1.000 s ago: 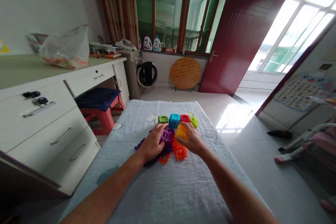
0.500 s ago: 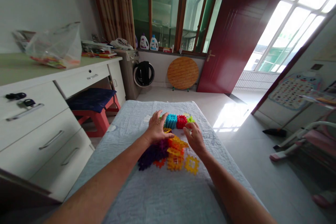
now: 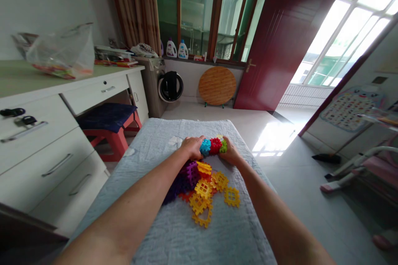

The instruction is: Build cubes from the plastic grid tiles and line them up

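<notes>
1. Clock set on the row of notched square tiles: 12 is away from the wearer. Row sits toward the far end of the cloth-covered table [image 3: 231,234]: blue stack [image 3: 205,148], red stack [image 3: 215,145] at its 3, then lime-green tiles [image 3: 223,146].
2. Left hand [image 3: 192,148] at the row's 9, bent around the blue end. Right hand [image 3: 230,152] at its 3, cupped against the lime-green end. Both touch; can't tell whether either pinches, fingertips mostly hidden.
3. Yellow tiles [image 3: 199,203] lie overlapped at 6, one loose yellow tile [image 3: 231,197] at 5. Purple tiles [image 3: 190,174] heaped at 7, partly behind the left forearm. Bits of orange [image 3: 185,196] show under the pile.
4. Handling, my read: moulded plastic, so light, stiff, hard to damage. Toothed edges should give good friction.
5. Weak point: probably the joins between stacks; lift one end alone and the row likely splits.
6. Best hold: palms on the 9 and 3 ends, even inward squeeze, fingers along the 12 side, thumbs at 6.
</notes>
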Demonstrator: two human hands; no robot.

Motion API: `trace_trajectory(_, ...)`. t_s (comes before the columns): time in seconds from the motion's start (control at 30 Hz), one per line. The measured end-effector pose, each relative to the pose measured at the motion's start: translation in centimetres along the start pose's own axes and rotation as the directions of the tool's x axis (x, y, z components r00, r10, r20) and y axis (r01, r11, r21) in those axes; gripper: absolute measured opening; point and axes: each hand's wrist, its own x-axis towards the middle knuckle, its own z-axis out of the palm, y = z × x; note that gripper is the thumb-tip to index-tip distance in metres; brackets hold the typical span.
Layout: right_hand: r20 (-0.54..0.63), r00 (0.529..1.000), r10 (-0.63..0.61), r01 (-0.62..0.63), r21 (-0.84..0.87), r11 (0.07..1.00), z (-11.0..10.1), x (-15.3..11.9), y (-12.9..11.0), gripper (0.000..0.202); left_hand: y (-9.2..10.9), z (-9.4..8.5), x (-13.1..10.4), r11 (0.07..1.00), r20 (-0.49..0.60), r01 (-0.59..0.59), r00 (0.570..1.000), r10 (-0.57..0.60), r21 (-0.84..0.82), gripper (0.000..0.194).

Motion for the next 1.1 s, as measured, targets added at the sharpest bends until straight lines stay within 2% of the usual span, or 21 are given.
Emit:
trace_trajectory(0.17,-0.044,0.991,-0.130,0.133,0.101,0.986,-0.5,-2.1,-1.0,0.080,0.0,0.1,-2.7,0.994,-0.035,-0.099,0.995,0.098,-0.046,0.071)
trace_trajectory(0.27,-0.033,0.989,-0.141,0.145,0.242,0.959,-1.2,-3.7,-2.5,0.079,-0.4,0.0,-4.9,0.974,-0.137,-0.173,0.979,0.154,-0.145,0.073)
trace_trajectory(0.4,-0.001,0.976,-0.218,0.205,0.338,0.919,-1.7,-5.4,-5.6,0.078,-0.7,-0.5,-8.2,0.943,-0.240,-0.205,0.960,0.143,-0.260,0.074)
trace_trajectory(0.47,0.013,0.962,-0.272,0.253,0.334,0.908,-1.7,-6.2,-7.3,0.078,-1.1,-0.5,-9.6,0.918,-0.275,-0.189,0.957,0.092,-0.350,0.077)
trace_trajectory(0.57,0.059,0.932,-0.356,0.329,0.272,0.904,-1.6,-7.6,-9.7,0.082,-2.2,0.2,-11.4,0.833,-0.300,-0.100,0.951,-0.082,-0.544,0.082)
trace_trajectory(0.73,0.204,0.872,-0.445,0.425,0.136,0.895,-1.4,-10.0,-12.0,0.079,-3.3,1.8,-13.4,0.570,-0.188,0.073,0.903,-0.386,-0.818,0.087)
trace_trajectory(0.83,0.294,0.863,-0.411,0.408,0.074,0.910,-1.9,-10.7,-12.0,0.072,-2.5,2.0,-14.9,0.452,-0.126,0.097,0.890,-0.439,-0.887,0.078)
trace_trajectory(0.9,0.339,0.859,-0.384,0.379,0.083,0.922,-2.7,-10.4,-11.6,0.066,-1.8,2.3,-16.1,0.489,-0.135,0.098,0.898,-0.419,-0.867,0.074)
trace_trajectory(1.0,0.359,0.855,-0.375,0.334,0.173,0.927,-3.7,-8.7,-11.1,0.050,-0.9,3.2,-17.8,0.681,-0.223,0.087,0.908,-0.354,-0.727,0.087)
trace_trajectory(1.1,0.325,0.880,-0.346,0.289,0.210,0.934,-3.2,-5.5,-11.5,0.042,-0.3,4.7,-19.3,0.835,-0.295,0.087,0.911,-0.287,-0.543,0.101)
